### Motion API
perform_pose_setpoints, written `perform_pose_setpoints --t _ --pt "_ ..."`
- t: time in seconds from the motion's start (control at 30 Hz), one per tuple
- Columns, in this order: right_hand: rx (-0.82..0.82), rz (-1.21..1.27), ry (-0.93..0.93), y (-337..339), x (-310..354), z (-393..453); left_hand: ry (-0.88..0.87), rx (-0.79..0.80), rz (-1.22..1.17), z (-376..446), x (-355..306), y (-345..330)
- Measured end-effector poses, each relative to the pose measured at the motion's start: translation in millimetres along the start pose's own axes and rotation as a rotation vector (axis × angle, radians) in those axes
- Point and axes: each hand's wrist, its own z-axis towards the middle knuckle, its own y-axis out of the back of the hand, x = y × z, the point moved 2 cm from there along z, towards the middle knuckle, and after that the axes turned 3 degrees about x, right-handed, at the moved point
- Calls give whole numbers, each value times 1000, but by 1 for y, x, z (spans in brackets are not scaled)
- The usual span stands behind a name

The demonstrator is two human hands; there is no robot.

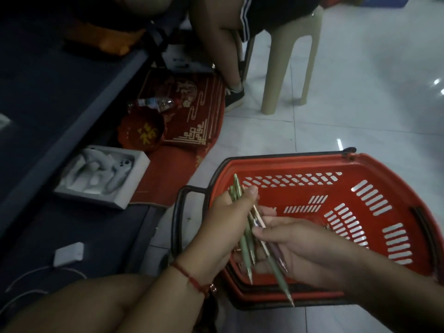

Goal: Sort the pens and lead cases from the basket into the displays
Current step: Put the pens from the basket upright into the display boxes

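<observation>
White floor tiles under the red basket (374, 164); my left hand (223, 227) and right hand (302, 246) both grip green pens (247, 246) above it

Basket (300, 164) on floor (360, 92), front right. Both hands above its left end: left hand (223, 227) left of right hand (295, 246), pens (249, 236) between them. Stool (288, 56) behind basket. Tray (101, 176) well left, beside mat (192, 111).

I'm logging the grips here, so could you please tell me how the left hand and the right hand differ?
The left hand wears a red string bracelet; the right hand is bare. The left grips the pens near their tops; the right holds them lower down. Both are over the red basket.
</observation>
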Motion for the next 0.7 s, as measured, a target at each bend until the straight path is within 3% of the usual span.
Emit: perform_pose_setpoints --t 0.23,0.43,0.6,0.7 --pt "5 -149 87 -56 -1 -14 -194 -262 -89 -40 -39 48" --pt "34 -307 122 -108 0 -9 -402 -609 -223 -85 -82 146" --pt "102 -270 237 -169 20 13 -410 -634 317 -159 -76 196" --pt "125 -272 294 -213 23 37 -358 -603 494 -202 -62 223"
